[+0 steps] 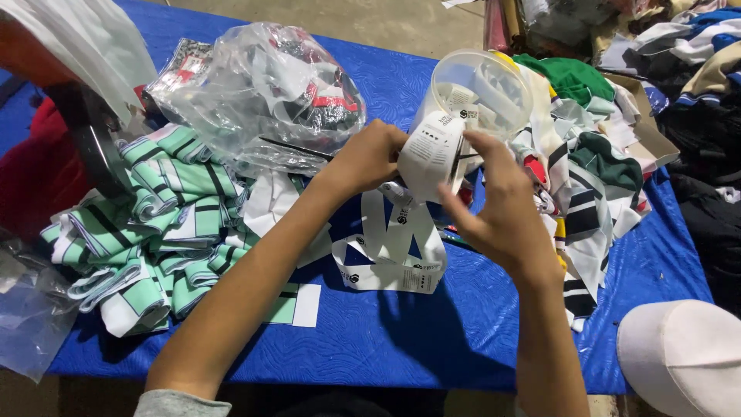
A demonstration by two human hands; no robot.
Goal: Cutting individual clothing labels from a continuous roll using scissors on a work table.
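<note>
a wide table [401,340] is covered by a blue, finely textured cloth, and a bare patch of it is left open in front of the arms, down to the near edge. the left side is taken up by a heap of mint-green, white and black striped fabric pieces [147,232], soft and folded, which reaches close to the left edge. behind it a crinkled clear plastic bag [262,93], stuffed with more fabric, is seen. the right side is crowded by a pile of green, white and black striped cloth [594,177] that hangs over the right edge. a pale rounded cap [683,355] is seen at the lower right corner.

a translucent round plastic container [482,89] is seen lying on its side at the middle of the table, with paper strips inside.

a curled white label strip [432,150] with black print is held above the cloth, just before the container's mouth. it is pinched by the left hand [370,154], whose fingers are closed on its left edge. its right edge is touched by the right hand [494,205], half open, with fingers bent around it. more loose white strips [390,255] lie flat beneath the hands.
</note>
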